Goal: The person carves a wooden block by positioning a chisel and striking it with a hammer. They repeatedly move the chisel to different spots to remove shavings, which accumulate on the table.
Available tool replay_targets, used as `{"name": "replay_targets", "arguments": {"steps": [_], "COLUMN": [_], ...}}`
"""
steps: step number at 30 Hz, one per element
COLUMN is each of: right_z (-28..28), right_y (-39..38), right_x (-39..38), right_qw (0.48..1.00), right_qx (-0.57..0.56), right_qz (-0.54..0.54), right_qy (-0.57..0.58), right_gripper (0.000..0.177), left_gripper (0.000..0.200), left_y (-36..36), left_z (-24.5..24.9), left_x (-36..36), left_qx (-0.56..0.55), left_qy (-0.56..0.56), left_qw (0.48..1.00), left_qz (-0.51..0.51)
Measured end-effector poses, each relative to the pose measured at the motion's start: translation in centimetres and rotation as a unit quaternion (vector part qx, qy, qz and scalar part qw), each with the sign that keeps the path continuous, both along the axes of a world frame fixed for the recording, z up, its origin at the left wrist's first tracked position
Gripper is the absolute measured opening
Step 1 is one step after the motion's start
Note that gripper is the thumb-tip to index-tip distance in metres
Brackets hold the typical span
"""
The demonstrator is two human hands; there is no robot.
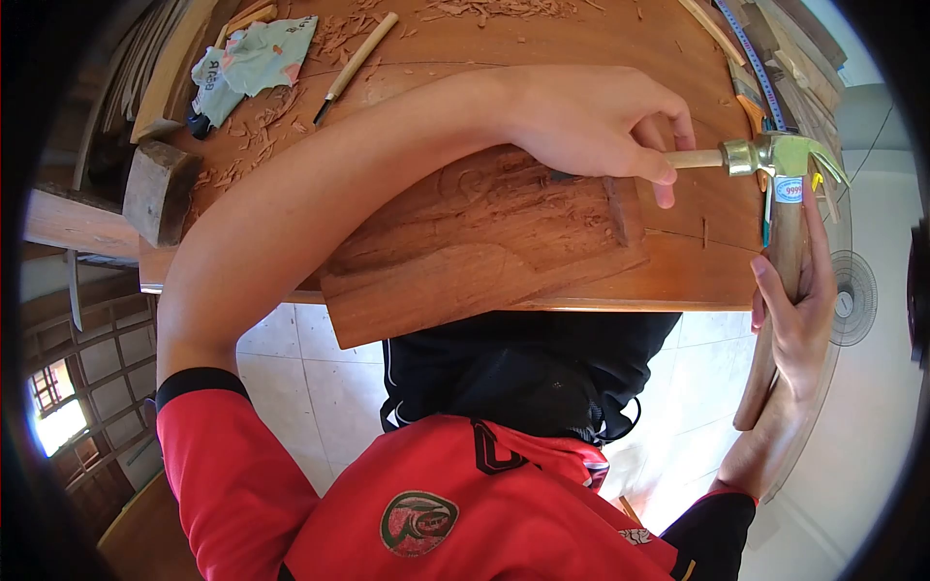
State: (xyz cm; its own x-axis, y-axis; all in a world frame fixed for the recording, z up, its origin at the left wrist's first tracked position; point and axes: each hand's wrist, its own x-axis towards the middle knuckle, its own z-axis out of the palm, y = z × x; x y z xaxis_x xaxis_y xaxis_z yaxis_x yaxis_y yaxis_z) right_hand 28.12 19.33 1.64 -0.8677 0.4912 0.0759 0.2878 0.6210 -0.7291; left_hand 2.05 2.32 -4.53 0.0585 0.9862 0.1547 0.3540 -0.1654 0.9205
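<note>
A: Position of the carved board [484, 247]?
B: Across the near edge of the surface [455, 48], with its near left corner overhanging; loose chips in the carved recess.

A: State of the left hand [591, 121]?
B: Above the carved board, palm down; thumb and fingers around a wood-handled tool [696, 159], with its far end mostly hidden beneath the hand.

A: And of the right hand [802, 324]?
B: Beyond the near right corner; fingers closed around the handle of the claw hammer [790, 237], index finger extended along it towards the head. Striking face against the butt of the wood-handled tool.

A: Surroundings?
B: Near the far left corner, a crumpled printed bag [257, 60]; to its right, a slender tool [361, 60], dark tip nearward. Wood shavings [260, 136] beside both. Along the right edge, a measuring tape [758, 66].
</note>
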Motion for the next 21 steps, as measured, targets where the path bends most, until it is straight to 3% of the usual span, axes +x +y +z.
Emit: {"name": "replay_targets", "arguments": {"steps": [4, 7, 10, 15, 21], "right_z": [0.4, -0.1, -0.1, 1.4, 0.9], "right_y": [0.7, -0.4, -0.3, 2.3, 0.3], "right_x": [-0.3, -0.4, -0.5, -0.1, 0.2], "right_qw": [0.999, 0.998, 1.000, 0.998, 0.999], "right_qx": [-0.018, -0.049, -0.019, 0.036, 0.027], "right_qz": [-0.021, 0.025, 0.024, -0.001, 0.001], "right_qy": [0.029, -0.005, 0.005, 0.054, 0.023], "right_gripper": [0.078, 0.077, 0.076, 0.077, 0.077], "left_gripper": [0.035, 0.035, 0.036, 0.037, 0.039], "left_y": [-0.3, 0.0, -0.1, -0.5, 0.2], "left_z": [0.4, 0.1, 0.2, 0.6, -0.4], "left_x": [0.0, -0.3, -0.2, 0.0, -0.1], "left_qx": [0.002, 0.010, -0.005, -0.018, 0.026], "left_qy": [0.021, 0.053, 0.091, 0.027, -0.006], "left_qw": [1.000, 0.998, 0.996, 0.999, 1.000], "left_qz": [0.010, -0.014, -0.006, 0.003, -0.003]}}
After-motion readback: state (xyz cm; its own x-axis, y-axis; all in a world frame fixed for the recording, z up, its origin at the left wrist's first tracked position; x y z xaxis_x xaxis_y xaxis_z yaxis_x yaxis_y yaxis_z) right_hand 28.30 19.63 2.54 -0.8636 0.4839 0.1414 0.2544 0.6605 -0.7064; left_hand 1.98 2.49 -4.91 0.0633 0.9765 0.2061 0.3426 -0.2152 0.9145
